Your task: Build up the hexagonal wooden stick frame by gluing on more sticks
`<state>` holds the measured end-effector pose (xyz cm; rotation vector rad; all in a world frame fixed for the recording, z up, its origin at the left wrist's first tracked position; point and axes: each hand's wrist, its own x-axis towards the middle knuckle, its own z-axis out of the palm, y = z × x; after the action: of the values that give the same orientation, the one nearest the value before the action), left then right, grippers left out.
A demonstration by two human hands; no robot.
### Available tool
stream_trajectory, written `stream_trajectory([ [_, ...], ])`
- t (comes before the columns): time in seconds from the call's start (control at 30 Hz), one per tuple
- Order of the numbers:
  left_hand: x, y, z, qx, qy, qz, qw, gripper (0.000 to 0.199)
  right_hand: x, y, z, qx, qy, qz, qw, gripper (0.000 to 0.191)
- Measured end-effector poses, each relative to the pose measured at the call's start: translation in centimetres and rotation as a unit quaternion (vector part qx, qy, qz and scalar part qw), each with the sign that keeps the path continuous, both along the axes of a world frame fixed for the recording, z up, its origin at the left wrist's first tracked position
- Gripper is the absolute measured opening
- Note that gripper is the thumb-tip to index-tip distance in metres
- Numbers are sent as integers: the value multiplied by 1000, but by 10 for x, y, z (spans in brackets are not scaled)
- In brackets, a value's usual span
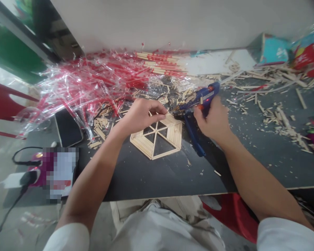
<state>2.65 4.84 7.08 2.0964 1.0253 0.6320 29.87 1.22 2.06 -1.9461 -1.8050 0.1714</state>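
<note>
A flat hexagonal frame of pale wooden sticks lies on the dark table, with spokes meeting at its centre and rows of sticks filling some sections. Over its upper left part is my left hand, its fingers pinched together near the top edge; whatever they hold is too small to make out. My right hand is wrapped round the handle of a blue glue gun, whose nozzle points left, close to the left fingertips. Beneath the gun, a blue piece rests on the table beside the frame.
Clear wrappers with red parts pile up at the back left, beside bundled sticks. Broken stick pieces litter the right. A dark phone, a purple power strip and cables are at the left. The table's front edge is near my body.
</note>
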Motion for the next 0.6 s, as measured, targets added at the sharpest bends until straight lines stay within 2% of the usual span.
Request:
stream_trajectory([
  [0.4, -2, 4, 3, -7, 17, -18, 1000, 10, 3, 3, -10, 12, -2, 18, 1000, 47],
  [0.6, 0, 3, 2, -16, 13, -29, 999, 9, 1, 3, -8, -4, -5, 27, 1000, 55],
])
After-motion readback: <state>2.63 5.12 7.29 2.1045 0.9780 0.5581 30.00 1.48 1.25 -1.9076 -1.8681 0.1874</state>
